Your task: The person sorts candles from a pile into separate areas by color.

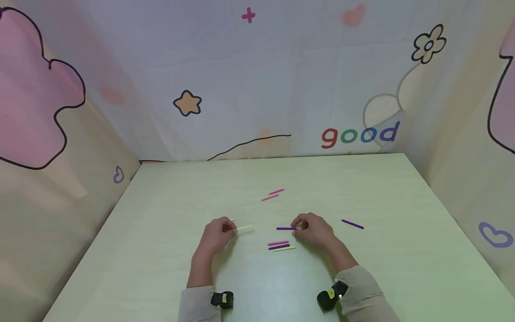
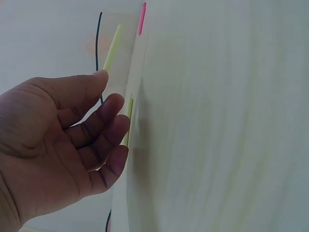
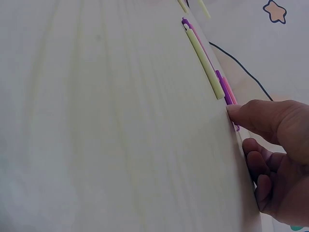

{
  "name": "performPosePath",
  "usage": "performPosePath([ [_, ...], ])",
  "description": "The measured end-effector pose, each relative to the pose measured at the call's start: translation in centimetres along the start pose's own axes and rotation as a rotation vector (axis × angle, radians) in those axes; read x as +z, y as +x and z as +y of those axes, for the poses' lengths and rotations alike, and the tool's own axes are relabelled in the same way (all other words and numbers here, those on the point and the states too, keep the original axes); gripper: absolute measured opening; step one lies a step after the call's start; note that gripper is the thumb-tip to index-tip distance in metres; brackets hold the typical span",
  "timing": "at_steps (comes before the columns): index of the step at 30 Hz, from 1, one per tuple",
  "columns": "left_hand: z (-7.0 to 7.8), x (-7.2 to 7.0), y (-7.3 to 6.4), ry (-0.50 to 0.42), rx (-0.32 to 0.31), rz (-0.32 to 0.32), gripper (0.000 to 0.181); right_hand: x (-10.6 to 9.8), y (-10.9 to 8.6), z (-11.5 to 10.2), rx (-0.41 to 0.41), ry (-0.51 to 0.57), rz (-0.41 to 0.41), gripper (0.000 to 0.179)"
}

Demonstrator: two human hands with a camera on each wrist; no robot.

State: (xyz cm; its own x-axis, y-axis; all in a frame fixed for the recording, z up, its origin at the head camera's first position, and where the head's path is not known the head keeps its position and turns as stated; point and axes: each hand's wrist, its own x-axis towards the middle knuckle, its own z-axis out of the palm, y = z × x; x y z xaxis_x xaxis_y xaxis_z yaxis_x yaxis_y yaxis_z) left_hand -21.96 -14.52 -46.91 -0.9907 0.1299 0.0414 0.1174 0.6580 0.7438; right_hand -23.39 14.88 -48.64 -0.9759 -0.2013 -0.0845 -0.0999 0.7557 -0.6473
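In the head view my left hand pinches a thin pale yellow stick between thumb and finger. Its free end points up and away in the left wrist view, raised off the table. Another yellow stick lies behind the fingers. On the other side, my right hand pinches the right end of a purple stick, which is level and close to the tabletop. Between the hands, nearer to me, lie a pink stick, a purple stick and a yellow stick, side by side.
Two pink sticks lie farther back on the pale table. A lone purple stick rests right of my right hand. Printed cloth walls enclose the back and sides.
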Motion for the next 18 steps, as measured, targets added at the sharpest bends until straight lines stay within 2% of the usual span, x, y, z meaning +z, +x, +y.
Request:
performPosePath([
  [14,-1.3,-1.6,-0.3,-0.025,-0.068,0.065,0.005,0.0,0.0,-0.1,0.010,0.007,-0.006,0.014],
  [18,-1.7,-2.0,-0.4,-0.040,-0.105,0.077,0.006,0.0,-0.1,-0.1,0.014,0.008,-0.004,0.014],
])
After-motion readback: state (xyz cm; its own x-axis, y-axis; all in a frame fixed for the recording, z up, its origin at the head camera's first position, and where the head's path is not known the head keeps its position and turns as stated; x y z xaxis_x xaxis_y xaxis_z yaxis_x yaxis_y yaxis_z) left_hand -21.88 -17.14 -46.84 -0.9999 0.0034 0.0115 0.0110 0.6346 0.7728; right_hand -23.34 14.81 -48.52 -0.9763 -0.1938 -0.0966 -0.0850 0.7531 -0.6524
